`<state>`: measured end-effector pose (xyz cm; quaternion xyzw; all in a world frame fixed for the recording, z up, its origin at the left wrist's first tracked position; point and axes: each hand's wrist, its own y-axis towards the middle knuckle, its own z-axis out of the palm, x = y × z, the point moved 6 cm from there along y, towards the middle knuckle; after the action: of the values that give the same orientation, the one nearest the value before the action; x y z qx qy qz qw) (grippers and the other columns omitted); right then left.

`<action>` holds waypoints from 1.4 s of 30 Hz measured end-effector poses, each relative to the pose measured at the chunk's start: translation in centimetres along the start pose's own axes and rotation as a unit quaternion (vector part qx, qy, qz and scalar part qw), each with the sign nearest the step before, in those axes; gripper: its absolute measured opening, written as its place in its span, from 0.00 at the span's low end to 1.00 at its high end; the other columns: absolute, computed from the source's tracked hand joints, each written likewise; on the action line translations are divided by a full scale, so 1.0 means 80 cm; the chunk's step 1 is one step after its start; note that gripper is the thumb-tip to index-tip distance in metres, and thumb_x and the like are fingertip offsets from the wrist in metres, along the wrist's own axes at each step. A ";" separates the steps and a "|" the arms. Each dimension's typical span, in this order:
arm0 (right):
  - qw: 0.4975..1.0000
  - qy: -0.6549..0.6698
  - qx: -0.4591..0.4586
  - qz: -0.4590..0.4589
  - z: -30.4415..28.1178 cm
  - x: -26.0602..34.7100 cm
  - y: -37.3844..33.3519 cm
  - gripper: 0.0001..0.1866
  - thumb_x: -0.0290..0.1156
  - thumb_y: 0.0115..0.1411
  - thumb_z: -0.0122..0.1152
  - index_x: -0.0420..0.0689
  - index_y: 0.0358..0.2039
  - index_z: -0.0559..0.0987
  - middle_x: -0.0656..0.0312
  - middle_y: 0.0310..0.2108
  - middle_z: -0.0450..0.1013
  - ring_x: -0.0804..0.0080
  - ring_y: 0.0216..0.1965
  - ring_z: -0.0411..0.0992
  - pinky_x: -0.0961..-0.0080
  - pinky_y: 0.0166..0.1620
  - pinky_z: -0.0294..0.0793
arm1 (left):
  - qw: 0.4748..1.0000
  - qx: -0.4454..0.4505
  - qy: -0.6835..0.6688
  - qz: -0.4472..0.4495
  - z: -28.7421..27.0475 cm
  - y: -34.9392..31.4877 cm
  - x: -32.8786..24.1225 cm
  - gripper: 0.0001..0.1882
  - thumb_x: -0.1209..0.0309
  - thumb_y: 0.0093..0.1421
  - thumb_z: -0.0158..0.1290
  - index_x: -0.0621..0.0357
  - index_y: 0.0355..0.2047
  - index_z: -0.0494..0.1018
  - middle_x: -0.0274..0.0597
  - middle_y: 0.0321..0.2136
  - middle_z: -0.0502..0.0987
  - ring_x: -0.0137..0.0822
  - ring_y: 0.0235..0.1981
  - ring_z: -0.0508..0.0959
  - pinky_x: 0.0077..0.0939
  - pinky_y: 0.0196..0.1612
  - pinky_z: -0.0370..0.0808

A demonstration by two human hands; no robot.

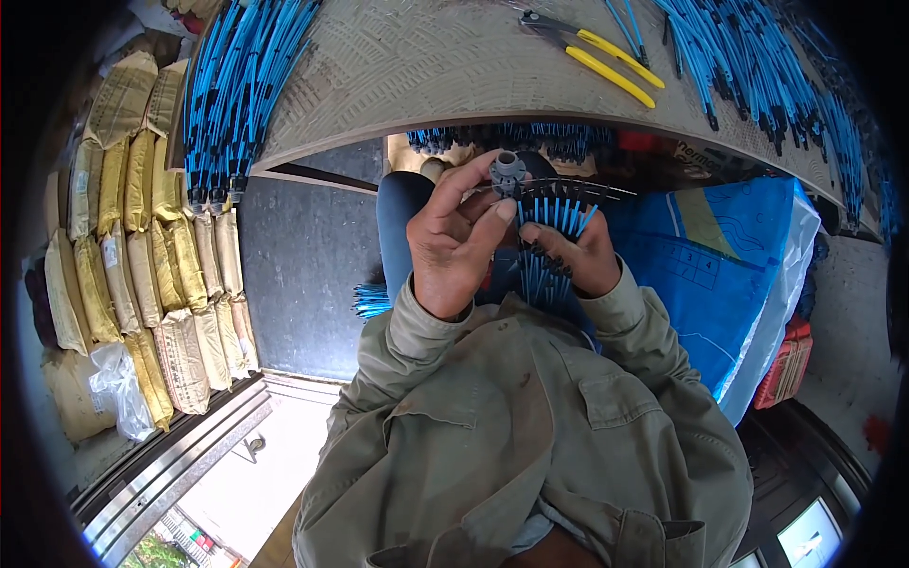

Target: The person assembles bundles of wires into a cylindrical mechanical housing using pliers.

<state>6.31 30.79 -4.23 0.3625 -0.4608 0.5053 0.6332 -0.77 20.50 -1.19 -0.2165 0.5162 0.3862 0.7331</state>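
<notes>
Above my lap, my left hand [450, 246] is closed, its thumb and fingers pinching a small grey ribbed plastic fitting [507, 170] with a round hole in its top. Close beside it, my right hand [579, 254] is wrapped round a bundle of thin blue rods with black ends [554, 216], which fan out upward. Thin wire-like strands [606, 189] stick out to the right past the bundle. The left thumb comes very close to the bundle; whether it touches is hard to make out. Parts of the right fingers are hidden behind the rods.
Ahead is a worktable [417, 66] carrying yellow-handled cutters [611, 68], a pile of blue rods [248, 90] at left and more blue rods [743, 57] at right. Stacked sacks [118, 260] stand at far left. A blue plastic sheet [729, 275] lies right of my lap.
</notes>
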 end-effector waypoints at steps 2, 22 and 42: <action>1.000 -0.008 0.000 -0.007 -0.001 -0.002 -0.001 0.08 0.23 0.54 0.56 0.38 0.36 0.74 0.69 0.28 0.72 0.86 0.29 0.68 0.88 0.30 0.66 | 1.000 -0.011 -0.010 0.021 0.000 -0.001 0.003 0.21 0.85 0.54 0.48 0.67 0.49 0.63 0.42 0.42 0.68 0.31 0.42 0.72 0.18 0.36 0.76; 0.994 -0.025 -0.018 -0.107 0.007 0.017 0.011 0.14 0.27 0.53 0.58 0.41 0.39 0.68 0.67 0.33 0.65 0.81 0.33 0.63 0.84 0.39 0.63 | 0.997 -0.064 -0.027 0.026 -0.022 -0.003 0.016 0.19 0.80 0.52 0.54 0.68 0.46 0.69 0.39 0.40 0.70 0.26 0.39 0.69 0.17 0.43 0.65; 0.994 -0.072 0.047 -0.070 0.010 0.014 0.016 0.18 0.29 0.53 0.59 0.38 0.42 0.68 0.64 0.35 0.68 0.79 0.37 0.65 0.82 0.41 0.65 | 1.000 -0.006 0.006 0.009 -0.030 -0.002 0.004 0.19 0.72 0.55 0.52 0.72 0.45 0.68 0.49 0.40 0.73 0.34 0.41 0.72 0.26 0.49 0.66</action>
<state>4.93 30.72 -2.95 0.4589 -0.4540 0.4536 0.6145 -1.98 18.82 -2.41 -0.2183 0.5200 0.3944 0.7255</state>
